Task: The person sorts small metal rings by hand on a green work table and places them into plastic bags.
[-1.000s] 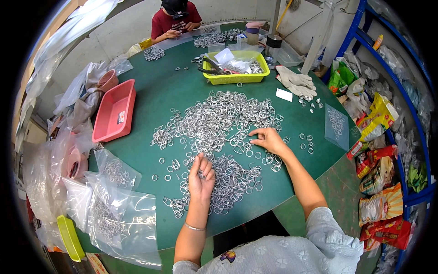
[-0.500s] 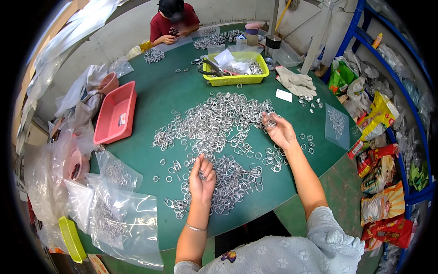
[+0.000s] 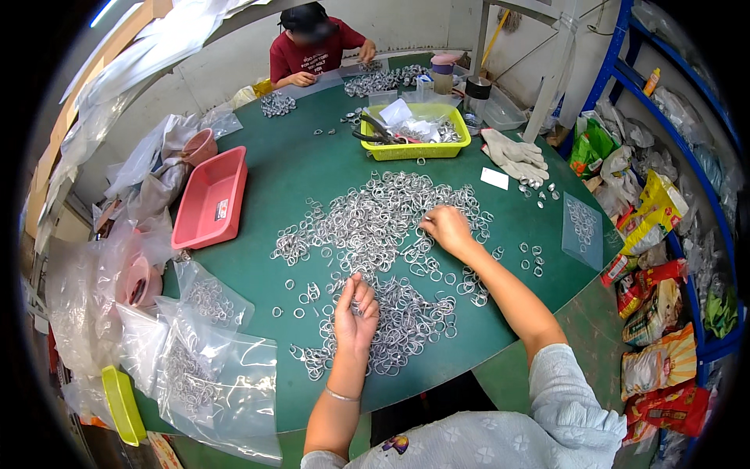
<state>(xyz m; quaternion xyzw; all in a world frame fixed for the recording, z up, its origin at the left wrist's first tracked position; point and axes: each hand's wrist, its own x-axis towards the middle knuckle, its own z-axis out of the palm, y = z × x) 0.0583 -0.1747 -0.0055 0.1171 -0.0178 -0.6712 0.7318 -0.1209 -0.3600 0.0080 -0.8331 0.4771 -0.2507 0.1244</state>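
The left hand point(image 3: 355, 313) rests palm-up on the metal rings point(image 3: 375, 234) heaped mid-tabletop point(image 3: 312, 168), fingers curled; whether its grip pinches a ring is too small to tell. The right hand point(image 3: 447, 227) reaches into the heap, its fingertips hidden, grip unclear. A red tray point(image 3: 211, 199) lies left, clear bags point(image 3: 211, 367) nearer, a yellow basket point(image 3: 410, 133) beyond.
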